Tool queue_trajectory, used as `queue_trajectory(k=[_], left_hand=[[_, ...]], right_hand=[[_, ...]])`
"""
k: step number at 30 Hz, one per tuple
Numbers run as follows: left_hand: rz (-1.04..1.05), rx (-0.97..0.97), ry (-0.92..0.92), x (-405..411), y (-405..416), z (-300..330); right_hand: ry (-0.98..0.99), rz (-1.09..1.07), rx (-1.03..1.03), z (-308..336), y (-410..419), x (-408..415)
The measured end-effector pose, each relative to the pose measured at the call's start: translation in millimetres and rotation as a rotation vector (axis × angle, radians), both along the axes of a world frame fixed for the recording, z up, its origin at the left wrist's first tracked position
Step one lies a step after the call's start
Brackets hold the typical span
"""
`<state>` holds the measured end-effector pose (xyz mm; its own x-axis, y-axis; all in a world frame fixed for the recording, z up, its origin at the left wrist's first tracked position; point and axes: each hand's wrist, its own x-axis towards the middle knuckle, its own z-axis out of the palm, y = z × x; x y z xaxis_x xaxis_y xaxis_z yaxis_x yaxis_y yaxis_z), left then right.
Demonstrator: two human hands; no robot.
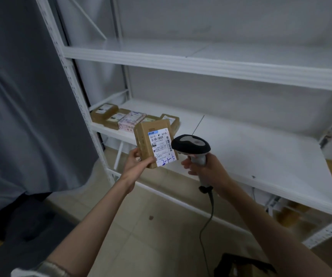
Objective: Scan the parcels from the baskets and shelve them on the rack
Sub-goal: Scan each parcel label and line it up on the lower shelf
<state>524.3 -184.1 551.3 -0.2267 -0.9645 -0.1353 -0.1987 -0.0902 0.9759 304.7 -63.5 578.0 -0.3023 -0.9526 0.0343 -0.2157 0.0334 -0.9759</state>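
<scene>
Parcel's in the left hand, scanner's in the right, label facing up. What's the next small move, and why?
Probably tip the scanner head down onto the barcode and trigger it. The left hand holds the parcel label-up, right beside the scanner in the right hand, and the parcel is not yet on the shelf with the other parcels.

Upright brown parcel (154,144) (label forward)

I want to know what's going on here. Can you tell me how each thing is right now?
Left hand: grips the parcel.
Parcel: held up, label facing the scanner.
Right hand: grips the scanner's handle.
Scanner: pointed at the label.
Shelved parcels: lying flat on the rack.
Rack: mostly bare.
</scene>
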Motion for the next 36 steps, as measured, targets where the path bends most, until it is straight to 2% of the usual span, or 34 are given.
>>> queue_trajectory(k=[9,15,25,36], left_hand=[[-0.103,-0.086,-0.096,20.5,-29.5,51.9],[-0.163,-0.178,-0.256,27.3,-45.1,82.9],[-0.206,-0.198,-0.292,16.3,-64.5,82.4],[-0.225,-0.172,-0.285,-10.7,-81.5,70.2]], right_hand=[[0.562,0.086,-0.117,19.7,4.6,-4.8],[0.77,0.133,-0.13,27.8,6.1,-5.5],[0.847,0.152,-0.112,36.6,-2.2,-15.5],[0.801,0.107,-0.103,29.7,-17.0,-46.5]])
